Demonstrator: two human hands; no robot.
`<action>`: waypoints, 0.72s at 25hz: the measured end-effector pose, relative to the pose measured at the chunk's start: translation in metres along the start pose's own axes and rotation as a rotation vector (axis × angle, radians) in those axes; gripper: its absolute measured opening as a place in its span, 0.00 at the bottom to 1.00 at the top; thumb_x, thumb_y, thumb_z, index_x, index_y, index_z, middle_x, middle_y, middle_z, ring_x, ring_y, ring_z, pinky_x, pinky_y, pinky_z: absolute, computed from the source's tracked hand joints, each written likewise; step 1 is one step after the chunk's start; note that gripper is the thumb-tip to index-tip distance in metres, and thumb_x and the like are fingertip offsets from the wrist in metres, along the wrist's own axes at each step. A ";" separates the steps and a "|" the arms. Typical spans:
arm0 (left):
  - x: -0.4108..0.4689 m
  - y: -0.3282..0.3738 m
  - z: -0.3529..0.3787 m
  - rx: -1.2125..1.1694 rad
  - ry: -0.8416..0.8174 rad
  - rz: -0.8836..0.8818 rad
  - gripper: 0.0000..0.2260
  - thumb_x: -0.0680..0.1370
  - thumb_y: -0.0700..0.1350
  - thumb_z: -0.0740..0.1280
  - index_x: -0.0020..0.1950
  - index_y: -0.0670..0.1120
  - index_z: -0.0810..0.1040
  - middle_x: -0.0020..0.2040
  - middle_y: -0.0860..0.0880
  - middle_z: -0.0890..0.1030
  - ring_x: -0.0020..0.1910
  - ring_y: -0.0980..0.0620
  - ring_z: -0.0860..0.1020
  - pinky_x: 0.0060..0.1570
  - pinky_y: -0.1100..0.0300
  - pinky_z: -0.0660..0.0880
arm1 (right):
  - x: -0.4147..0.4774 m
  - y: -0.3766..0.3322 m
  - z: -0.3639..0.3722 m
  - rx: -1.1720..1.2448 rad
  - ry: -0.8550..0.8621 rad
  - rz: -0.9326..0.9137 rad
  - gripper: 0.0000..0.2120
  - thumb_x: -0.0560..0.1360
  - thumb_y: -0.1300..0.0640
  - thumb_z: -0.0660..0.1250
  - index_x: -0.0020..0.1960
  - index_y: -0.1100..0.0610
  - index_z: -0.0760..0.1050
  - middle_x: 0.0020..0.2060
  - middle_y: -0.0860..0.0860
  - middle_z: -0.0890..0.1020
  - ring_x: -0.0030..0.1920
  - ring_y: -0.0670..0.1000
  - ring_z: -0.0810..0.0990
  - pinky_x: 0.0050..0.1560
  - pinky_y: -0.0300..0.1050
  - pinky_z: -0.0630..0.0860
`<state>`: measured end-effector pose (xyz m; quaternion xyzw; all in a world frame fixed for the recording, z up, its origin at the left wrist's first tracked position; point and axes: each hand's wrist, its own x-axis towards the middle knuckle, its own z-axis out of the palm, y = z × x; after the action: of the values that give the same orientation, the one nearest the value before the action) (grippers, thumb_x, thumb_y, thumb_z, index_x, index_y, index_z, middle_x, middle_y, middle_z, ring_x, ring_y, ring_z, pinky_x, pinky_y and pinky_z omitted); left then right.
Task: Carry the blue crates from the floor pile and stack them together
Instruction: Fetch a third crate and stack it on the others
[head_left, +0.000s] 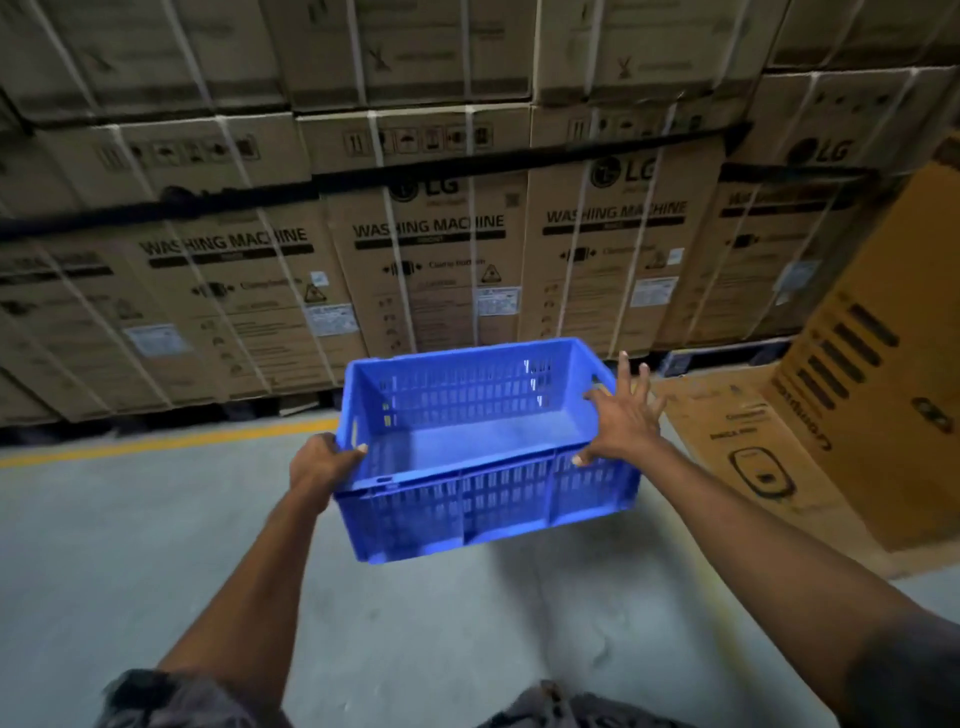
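Note:
An empty blue crate (467, 447) with slotted walls hangs in the air in front of me, above the grey floor. My left hand (324, 460) grips its near left rim corner, fingers curled over the edge. My right hand (623, 413) rests on the right rim with the fingers spread wide and the thumb hooked on the near edge. No other blue crates or floor pile show in the head view.
A wall of strapped cardboard washing machine boxes (431, 260) stands just beyond the crate. Orange-brown cartons (857, 405) sit on the right. A yellow line (171, 439) crosses the concrete floor (130, 571) at the left.

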<state>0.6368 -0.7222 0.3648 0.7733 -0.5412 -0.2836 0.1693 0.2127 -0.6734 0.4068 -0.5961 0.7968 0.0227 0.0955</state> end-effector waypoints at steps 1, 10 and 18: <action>0.011 -0.002 -0.005 -0.010 0.007 -0.004 0.19 0.68 0.60 0.74 0.43 0.44 0.80 0.39 0.44 0.84 0.41 0.43 0.83 0.41 0.52 0.76 | 0.020 0.008 0.002 0.029 -0.095 0.012 0.51 0.48 0.35 0.82 0.68 0.41 0.69 0.78 0.57 0.36 0.77 0.66 0.44 0.70 0.71 0.54; 0.079 -0.043 -0.028 -0.149 -0.026 -0.143 0.25 0.64 0.60 0.75 0.57 0.50 0.82 0.38 0.50 0.85 0.37 0.51 0.83 0.42 0.51 0.78 | 0.099 -0.020 0.118 0.482 -0.321 0.012 0.35 0.40 0.39 0.81 0.46 0.48 0.83 0.49 0.50 0.84 0.53 0.51 0.81 0.58 0.42 0.74; 0.200 -0.029 0.034 -0.244 -0.160 0.095 0.29 0.54 0.62 0.83 0.47 0.48 0.82 0.43 0.51 0.84 0.37 0.57 0.80 0.40 0.58 0.78 | 0.244 -0.057 0.150 0.444 0.017 0.058 0.30 0.49 0.44 0.85 0.45 0.58 0.83 0.43 0.60 0.83 0.46 0.60 0.82 0.49 0.49 0.77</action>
<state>0.6882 -0.8967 0.2708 0.6955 -0.5504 -0.3997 0.2317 0.2198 -0.8984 0.2203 -0.5376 0.7997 -0.1559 0.2170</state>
